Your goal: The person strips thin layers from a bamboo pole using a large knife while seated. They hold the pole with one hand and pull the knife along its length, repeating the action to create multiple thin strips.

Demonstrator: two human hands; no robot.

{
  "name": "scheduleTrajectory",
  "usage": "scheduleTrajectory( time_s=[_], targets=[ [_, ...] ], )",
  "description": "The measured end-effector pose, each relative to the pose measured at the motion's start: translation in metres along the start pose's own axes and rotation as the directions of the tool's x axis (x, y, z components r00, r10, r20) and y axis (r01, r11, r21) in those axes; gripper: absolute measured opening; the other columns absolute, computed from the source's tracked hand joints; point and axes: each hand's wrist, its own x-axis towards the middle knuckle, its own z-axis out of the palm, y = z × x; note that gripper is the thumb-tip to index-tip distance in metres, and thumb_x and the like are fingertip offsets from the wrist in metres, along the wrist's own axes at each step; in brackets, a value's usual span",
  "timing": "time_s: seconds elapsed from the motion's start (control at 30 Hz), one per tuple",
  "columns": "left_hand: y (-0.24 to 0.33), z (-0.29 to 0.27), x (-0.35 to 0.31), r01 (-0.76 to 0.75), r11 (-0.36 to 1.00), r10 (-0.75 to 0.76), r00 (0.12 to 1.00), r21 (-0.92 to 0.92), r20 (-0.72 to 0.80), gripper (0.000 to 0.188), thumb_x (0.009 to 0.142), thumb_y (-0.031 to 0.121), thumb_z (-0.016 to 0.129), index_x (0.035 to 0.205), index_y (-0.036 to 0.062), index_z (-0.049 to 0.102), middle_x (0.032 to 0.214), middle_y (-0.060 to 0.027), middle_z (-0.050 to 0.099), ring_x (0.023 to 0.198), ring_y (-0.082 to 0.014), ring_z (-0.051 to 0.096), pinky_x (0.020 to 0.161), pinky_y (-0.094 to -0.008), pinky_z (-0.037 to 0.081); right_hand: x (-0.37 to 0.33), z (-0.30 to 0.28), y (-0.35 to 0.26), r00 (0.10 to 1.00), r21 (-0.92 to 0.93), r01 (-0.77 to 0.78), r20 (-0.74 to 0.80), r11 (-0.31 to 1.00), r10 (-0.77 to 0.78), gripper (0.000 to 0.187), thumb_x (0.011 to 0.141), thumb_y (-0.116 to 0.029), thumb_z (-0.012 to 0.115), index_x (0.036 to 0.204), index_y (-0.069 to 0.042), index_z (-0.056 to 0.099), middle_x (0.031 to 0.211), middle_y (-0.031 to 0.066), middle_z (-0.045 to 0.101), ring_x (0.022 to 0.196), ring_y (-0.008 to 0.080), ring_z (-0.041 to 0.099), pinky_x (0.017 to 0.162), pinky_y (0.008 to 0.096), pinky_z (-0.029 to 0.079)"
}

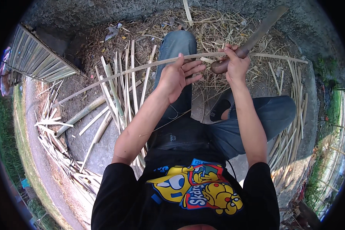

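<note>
A long, thin bamboo strip (132,70) runs across in front of me in a gentle arc, from the lower left to the far right. My left hand (178,76) is palm up below it, fingers stretched out and apart, the thumb against the strip. My right hand (237,66) is closed around the brown handle of a large knife (265,29), whose broad blade points up and to the right. The strip passes at this hand's fingers too; whether they pinch it is hard to see.
Split bamboo strips (132,86) lean and lie to my left, beside a thicker bamboo pole (80,116). More strips (295,111) lie along the right. Shavings (214,28) cover the ground ahead, before a rough wall (142,11). A slatted bamboo panel (42,53) stands at far left.
</note>
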Motion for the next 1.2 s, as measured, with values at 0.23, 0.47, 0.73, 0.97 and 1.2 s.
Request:
scheduleTrajectory(
  time_s=[0.23, 0.47, 0.73, 0.97, 1.2],
  targets=[
    [0.079, -0.057, -0.068, -0.405, -0.269, 0.630, 0.612, 0.874, 0.478, 0.027, 0.094, 0.024, 0.072, 0.109, 0.0025, 0.073, 0.103, -0.0140, 0.074, 0.093, -0.0297, 0.072, 0.084, -0.0373, 0.054, 0.050, -0.058, -0.014, 0.958, -0.233, -0.169, -0.266, 0.958, 0.105, 0.015, 0.090, 0.008, 0.061, 0.104, 0.009, 0.056, 0.105, 0.0170, 0.067, 0.084, 0.0295, 0.074, 0.060, 0.0308, 0.059],
    [0.130, -0.199, -0.075, -0.033, -0.520, 0.414, 0.865, 0.854, 0.285, 0.040, 0.099, 0.042, 0.062, 0.115, 0.0056, 0.068, 0.101, -0.0183, 0.071, 0.096, -0.0365, 0.067, 0.082, -0.0461, 0.051, 0.074, -0.065, -0.023, 0.970, -0.368, -0.199, -0.208, 0.908, 0.128, 0.018, 0.091, -0.002, 0.066, 0.103, 0.010, 0.060, 0.090, 0.0136, 0.068, 0.075, 0.0230, 0.072, 0.058, 0.0309, 0.052],
    [0.088, -0.173, -0.084, -0.040, -0.373, 0.346, 0.921, 0.927, 0.180, 0.036, 0.102, 0.039, 0.056, 0.091, 0.0076, 0.069, 0.068, -0.0164, 0.065, 0.062, -0.0391, 0.063, 0.058, -0.0489, 0.047, 0.024, -0.045, -0.009, 0.699, -0.889, 0.418, 0.445, -0.186, -0.559, 0.043, 0.090, -0.040, 0.076, 0.120, -0.010, 0.069, 0.081, 0.0132, 0.066, 0.068, 0.0232, 0.065, 0.071, 0.0370, 0.055],
    [0.046, -0.127, -0.073, 0.004, -0.326, 0.423, 0.895, 0.945, 0.142, 0.037, 0.102, 0.038, 0.057, 0.087, 0.0047, 0.065, 0.068, -0.0193, 0.066, 0.066, -0.0421, 0.065, 0.060, -0.0517, 0.048, -0.059, 0.023, -0.008, 0.905, -0.619, -0.076, 0.287, 0.782, 0.315, 0.037, 0.094, -0.027, 0.073, 0.115, 0.003, 0.064, 0.070, 0.0062, 0.067, 0.047, 0.0101, 0.059, 0.044, 0.0268, 0.044],
    [0.056, -0.128, -0.090, -0.001, -0.152, 0.373, 0.926, 0.988, 0.058, 0.037, 0.101, 0.041, 0.058, 0.094, 0.0061, 0.064, 0.064, -0.0161, 0.063, 0.066, -0.0412, 0.064, 0.060, -0.0498, 0.047, -0.068, 0.006, -0.013, 0.936, -0.662, -0.133, 0.162, 0.738, 0.314, 0.033, 0.105, -0.028, 0.055, 0.118, 0.002, 0.061, 0.070, 0.0066, 0.063, 0.047, 0.0088, 0.054, 0.044, 0.0259, 0.043]
  ],
)
